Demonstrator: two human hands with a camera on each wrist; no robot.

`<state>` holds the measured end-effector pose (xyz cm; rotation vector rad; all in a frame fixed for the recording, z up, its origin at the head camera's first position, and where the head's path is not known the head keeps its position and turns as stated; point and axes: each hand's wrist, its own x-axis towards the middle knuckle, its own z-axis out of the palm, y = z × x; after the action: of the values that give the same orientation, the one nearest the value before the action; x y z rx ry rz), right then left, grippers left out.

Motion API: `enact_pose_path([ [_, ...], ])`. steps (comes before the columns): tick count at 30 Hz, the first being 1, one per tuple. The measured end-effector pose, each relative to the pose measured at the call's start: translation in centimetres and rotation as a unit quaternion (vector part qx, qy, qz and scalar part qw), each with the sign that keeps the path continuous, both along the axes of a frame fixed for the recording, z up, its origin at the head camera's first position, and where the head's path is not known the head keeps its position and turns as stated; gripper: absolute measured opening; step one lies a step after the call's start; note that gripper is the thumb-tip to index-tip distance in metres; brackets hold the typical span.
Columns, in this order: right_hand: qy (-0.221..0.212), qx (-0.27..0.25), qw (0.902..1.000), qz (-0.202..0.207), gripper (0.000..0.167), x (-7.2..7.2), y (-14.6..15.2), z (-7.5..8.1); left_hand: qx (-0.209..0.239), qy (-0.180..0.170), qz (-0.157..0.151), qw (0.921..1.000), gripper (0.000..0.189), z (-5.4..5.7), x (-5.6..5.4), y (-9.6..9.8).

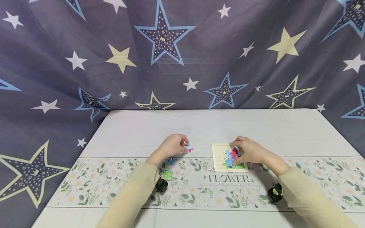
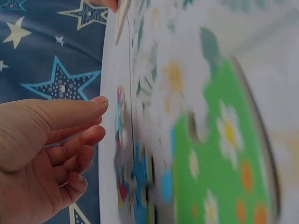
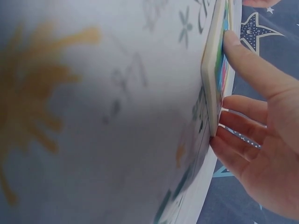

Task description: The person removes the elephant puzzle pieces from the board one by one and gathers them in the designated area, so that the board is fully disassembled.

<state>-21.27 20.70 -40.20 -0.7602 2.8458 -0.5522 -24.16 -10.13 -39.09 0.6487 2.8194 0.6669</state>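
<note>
My left hand point(image 1: 174, 145) hovers at a small pink, white and blue jigsaw piece point(image 1: 190, 149) lying flat on the table. In the left wrist view its thumb point(image 2: 79, 112) points toward that piece, with a gap between, and nothing sits between the fingers. My right hand point(image 1: 249, 151) rests on a pale square puzzle board point(image 1: 218, 158). Its thumb touches the joined blue, red and green pieces point(image 1: 228, 156); the other fingers reach the board's right and far edges, as the right wrist view shows. The hand covers part of the picture.
Beside the left forearm lie a blue piece point(image 1: 170, 161) and a green piece point(image 1: 168, 175) with white flowers. Beneath everything is a white tablecloth point(image 1: 256, 123) with a floral band marked FLOWER. A star-patterned curtain point(image 1: 199, 63) hangs behind the table.
</note>
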Motion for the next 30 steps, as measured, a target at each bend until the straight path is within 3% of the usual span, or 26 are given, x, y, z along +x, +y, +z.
enact_pose_path([
  [16,-0.007,0.003,0.9997,0.021,0.081,0.0,0.6,-0.1,0.021,0.007,-0.053,0.9983,0.022,-0.1,0.5,4.7],
  [30,-0.025,-0.003,0.9992,0.03,0.083,0.0,0.7,0.1,0.021,-0.022,-0.082,0.9962,0.029,-0.7,1.4,8.5],
])
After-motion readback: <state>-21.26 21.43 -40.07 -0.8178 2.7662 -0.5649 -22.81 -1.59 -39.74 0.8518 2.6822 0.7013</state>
